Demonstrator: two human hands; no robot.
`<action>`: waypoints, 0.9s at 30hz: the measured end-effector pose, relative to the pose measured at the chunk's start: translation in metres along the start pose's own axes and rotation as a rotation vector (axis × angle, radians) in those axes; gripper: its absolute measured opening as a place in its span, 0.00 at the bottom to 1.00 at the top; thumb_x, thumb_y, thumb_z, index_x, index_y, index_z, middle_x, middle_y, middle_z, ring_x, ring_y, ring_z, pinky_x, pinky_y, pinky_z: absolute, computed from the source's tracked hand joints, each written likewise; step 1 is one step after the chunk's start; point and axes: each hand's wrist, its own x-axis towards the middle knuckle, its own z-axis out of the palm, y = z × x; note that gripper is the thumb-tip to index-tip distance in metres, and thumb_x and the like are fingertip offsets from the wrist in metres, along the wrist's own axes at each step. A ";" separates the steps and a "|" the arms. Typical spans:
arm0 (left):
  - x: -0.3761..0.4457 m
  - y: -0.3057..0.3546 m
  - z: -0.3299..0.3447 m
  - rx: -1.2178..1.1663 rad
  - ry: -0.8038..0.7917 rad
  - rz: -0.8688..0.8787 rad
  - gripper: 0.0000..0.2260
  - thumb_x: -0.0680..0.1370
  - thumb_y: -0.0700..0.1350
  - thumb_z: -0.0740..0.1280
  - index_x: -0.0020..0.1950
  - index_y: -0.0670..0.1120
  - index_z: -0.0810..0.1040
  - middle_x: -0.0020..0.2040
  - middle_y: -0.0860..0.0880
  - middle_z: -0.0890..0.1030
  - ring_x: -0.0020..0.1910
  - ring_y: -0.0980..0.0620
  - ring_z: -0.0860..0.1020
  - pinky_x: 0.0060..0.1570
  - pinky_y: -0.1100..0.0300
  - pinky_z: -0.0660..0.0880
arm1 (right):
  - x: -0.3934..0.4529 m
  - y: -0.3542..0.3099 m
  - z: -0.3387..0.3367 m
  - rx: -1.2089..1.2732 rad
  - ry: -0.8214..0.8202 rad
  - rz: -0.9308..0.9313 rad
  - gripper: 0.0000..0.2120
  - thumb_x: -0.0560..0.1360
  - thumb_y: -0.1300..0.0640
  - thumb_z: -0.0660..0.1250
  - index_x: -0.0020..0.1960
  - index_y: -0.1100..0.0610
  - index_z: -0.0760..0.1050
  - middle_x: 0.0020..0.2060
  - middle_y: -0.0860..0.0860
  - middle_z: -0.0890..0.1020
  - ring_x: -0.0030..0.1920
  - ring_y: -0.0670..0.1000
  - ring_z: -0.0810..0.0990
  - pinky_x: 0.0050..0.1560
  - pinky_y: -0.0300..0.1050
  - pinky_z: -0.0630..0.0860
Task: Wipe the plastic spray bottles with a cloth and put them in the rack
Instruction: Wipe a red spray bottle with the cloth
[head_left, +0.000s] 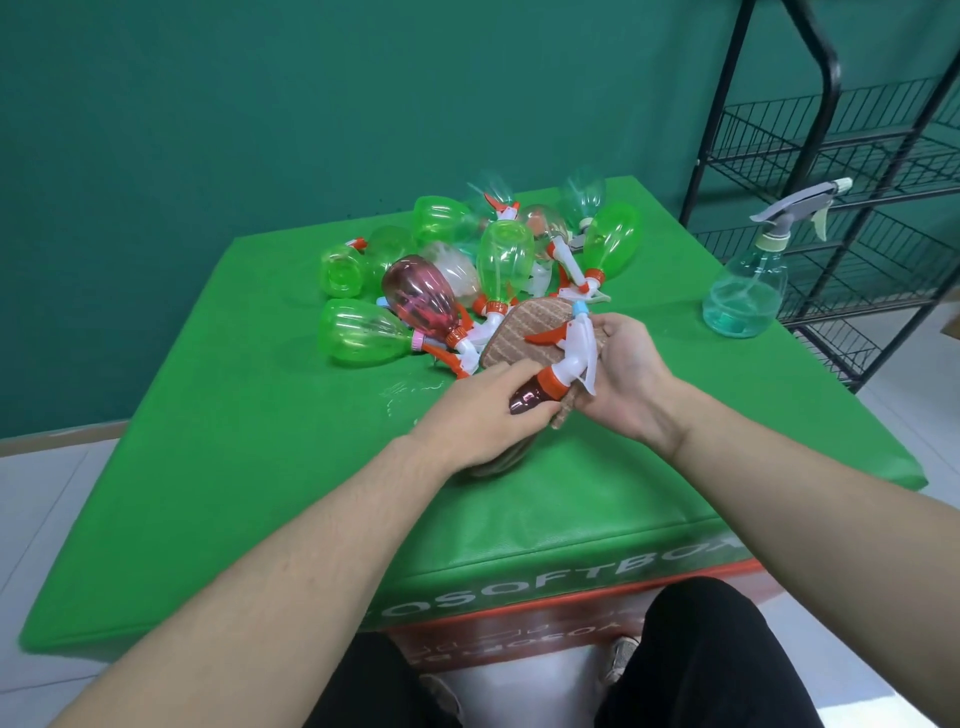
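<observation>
A bright green padded mat (249, 467) covers the desk, with white lettering along its front edge. Beneath it shows a red box side (545, 629) with faint print. A dark teal wall (260, 130) rises behind. Pale floor tiles (31, 499) lie at both sides. Black trousers (701, 660) and a grey shoe (621, 657) show at the bottom.

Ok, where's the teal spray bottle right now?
In the head view the teal bottle stands upright at the green mat's far right edge, beside the black rack, apart from the bottle pile.
</observation>
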 end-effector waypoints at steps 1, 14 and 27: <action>0.000 0.002 0.000 0.012 0.007 -0.004 0.16 0.80 0.62 0.63 0.64 0.58 0.73 0.52 0.54 0.79 0.50 0.51 0.77 0.52 0.53 0.76 | 0.002 0.000 -0.001 0.022 0.015 -0.005 0.22 0.83 0.56 0.50 0.67 0.67 0.72 0.63 0.61 0.80 0.62 0.60 0.79 0.67 0.54 0.75; 0.012 0.018 0.000 0.075 0.014 -0.112 0.14 0.80 0.63 0.62 0.54 0.53 0.74 0.43 0.52 0.79 0.42 0.50 0.78 0.43 0.53 0.77 | -0.027 0.005 -0.020 0.202 0.056 -0.198 0.22 0.84 0.55 0.49 0.68 0.64 0.74 0.62 0.63 0.81 0.62 0.59 0.79 0.72 0.59 0.70; 0.015 0.015 -0.002 0.000 0.100 -0.242 0.14 0.80 0.61 0.63 0.57 0.52 0.75 0.47 0.51 0.82 0.46 0.46 0.80 0.49 0.49 0.78 | -0.038 0.028 -0.021 0.120 0.082 -0.213 0.20 0.85 0.57 0.49 0.69 0.63 0.72 0.60 0.66 0.81 0.56 0.58 0.79 0.69 0.57 0.73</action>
